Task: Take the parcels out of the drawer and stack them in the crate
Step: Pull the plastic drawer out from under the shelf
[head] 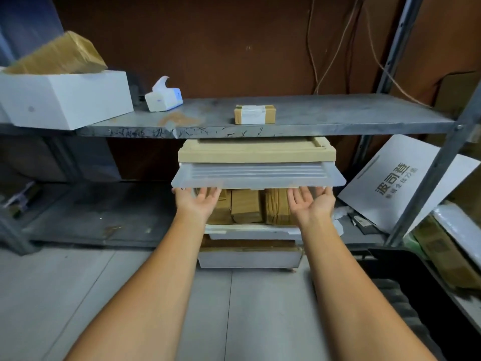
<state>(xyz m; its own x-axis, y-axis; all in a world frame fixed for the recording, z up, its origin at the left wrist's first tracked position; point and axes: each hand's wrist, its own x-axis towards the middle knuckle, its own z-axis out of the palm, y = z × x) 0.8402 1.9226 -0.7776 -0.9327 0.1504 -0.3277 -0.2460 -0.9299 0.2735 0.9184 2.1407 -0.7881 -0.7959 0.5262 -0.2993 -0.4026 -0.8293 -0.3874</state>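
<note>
Currently both hands sit palm-up under the front lip of the translucent upper drawer (257,175), at 12 o'clock from the wrists: the left hand (196,204) toward its 9 o'clock end, the right hand (312,205) toward its 3 o'clock end. The fingers (212,192) are straight and spread, tips touching the lip's underside, clamped on nothing. Brown parcels (246,207) lie side by side in the lower drawer (250,229), which stands pulled out just beneath the hands and shows between them. A dark crate (416,295) sits low at about 4 o'clock. One more small parcel (254,114) rests on the metal shelf (338,113) above, at 12 o'clock. The parcels look like taped cardboard: stiff, probably light, with tape that may be slick. I would take each by its two long sides, thumb over the top, since they are packed close and the upper drawer overhangs them
</note>
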